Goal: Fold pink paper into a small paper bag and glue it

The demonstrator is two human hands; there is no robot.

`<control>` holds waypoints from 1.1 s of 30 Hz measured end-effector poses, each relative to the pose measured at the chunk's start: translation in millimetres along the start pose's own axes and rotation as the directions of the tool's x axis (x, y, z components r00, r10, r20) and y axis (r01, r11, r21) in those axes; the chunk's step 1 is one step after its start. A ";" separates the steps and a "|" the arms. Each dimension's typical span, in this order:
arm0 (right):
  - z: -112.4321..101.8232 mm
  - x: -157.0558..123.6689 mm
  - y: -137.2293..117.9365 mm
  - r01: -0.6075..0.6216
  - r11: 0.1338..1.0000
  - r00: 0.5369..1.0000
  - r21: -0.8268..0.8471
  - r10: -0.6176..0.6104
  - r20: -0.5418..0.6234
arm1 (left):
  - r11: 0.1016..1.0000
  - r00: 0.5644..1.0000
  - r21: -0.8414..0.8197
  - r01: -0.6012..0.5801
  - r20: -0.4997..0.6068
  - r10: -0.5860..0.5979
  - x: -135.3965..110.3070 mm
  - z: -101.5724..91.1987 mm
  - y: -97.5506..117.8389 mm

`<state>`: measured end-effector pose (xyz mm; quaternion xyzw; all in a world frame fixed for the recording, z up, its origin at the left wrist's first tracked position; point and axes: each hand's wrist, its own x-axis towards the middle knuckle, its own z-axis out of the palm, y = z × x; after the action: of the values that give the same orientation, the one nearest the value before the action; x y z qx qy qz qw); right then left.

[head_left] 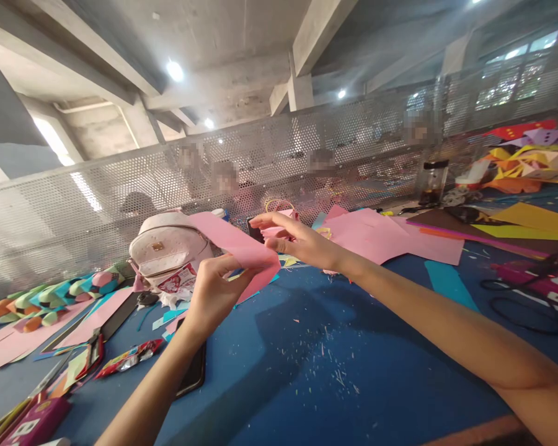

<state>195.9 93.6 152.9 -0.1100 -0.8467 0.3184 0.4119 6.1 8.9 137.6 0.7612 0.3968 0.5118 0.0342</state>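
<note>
A strip of pink paper (235,240) is folded over at its right end, held up above the blue table (307,347). My left hand (216,290) pinches it from below between thumb and fingers. Just right of the fold is my right hand (295,238), its fingers stretched forward and thumb apart, with nothing seen between them. Whether its thumb touches the paper's edge I cannot tell. Behind the strip stands a pale pink backpack (172,244). Larger pink sheets (369,235) lie beyond my right hand.
At left are colourful paper balls (105,280), scissors (93,353), a red snack wrapper (129,358) and a phone (196,371) partly under my left arm. Paper scraps (339,371) dot the table. A jar (433,183) stands at right, before a perforated metal screen (270,158). People sit beyond it.
</note>
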 end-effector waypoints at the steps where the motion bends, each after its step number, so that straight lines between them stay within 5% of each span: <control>1: -0.6 0.6 4.9 -0.071 0.995 0.997 0.068 0.068 0.039 | 1.000 0.996 -0.006 -0.009 0.085 0.009 1.0 -3.2 0.6; 4: 1.1 1.7 23.3 -0.267 0.930 0.957 0.252 0.225 0.184 | 1.000 0.963 -0.009 -0.029 0.269 0.030 4.2 -12.7 0.4; 7: 4.0 2.5 35.9 -0.310 0.892 0.946 0.329 0.256 0.197 | 0.996 0.937 0.053 -0.070 0.345 0.047 7.0 -20.1 -3.5; 9: 3.6 2.8 32.7 -0.204 0.939 0.978 0.277 0.187 0.088 | 0.989 0.894 0.090 -0.116 0.444 0.064 7.9 -22.9 -8.1; 12: 2.0 -0.1 6.6 0.071 0.997 0.997 0.003 -0.071 -0.023 | 0.947 0.770 0.166 -0.275 0.628 0.113 5.5 -21.8 -17.0; 15: 8.2 -9.8 -30.6 0.276 0.882 0.958 -0.382 -0.223 0.178 | 0.872 0.711 0.266 -0.410 0.693 0.123 -0.7 -14.3 -25.6; 19: 30.7 -27.6 -54.4 0.220 0.629 0.944 -0.746 0.055 0.325 | 0.830 0.687 0.315 -0.460 0.719 0.108 -7.4 -4.1 -31.4; 22: 41.1 -30.8 -44.7 0.160 0.560 0.914 -0.813 0.227 0.336 | 0.782 0.681 0.367 -0.504 0.726 0.098 -7.6 -2.4 -31.7; 28: 29.8 -14.3 -11.1 -0.084 0.701 0.772 -0.708 0.495 0.399 | 0.678 0.672 0.446 -0.584 0.734 0.096 -5.3 -2.0 -32.2; 33: 38.2 -12.4 14.5 -0.196 0.800 0.698 -0.567 0.520 0.493 | 0.626 0.651 0.451 -0.636 0.749 0.123 -8.7 4.6 -35.2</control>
<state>173.4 82.1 118.5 -0.2625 -0.9447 0.1962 -0.0065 -11.6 29.0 112.7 0.9148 0.3319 0.0215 -0.2291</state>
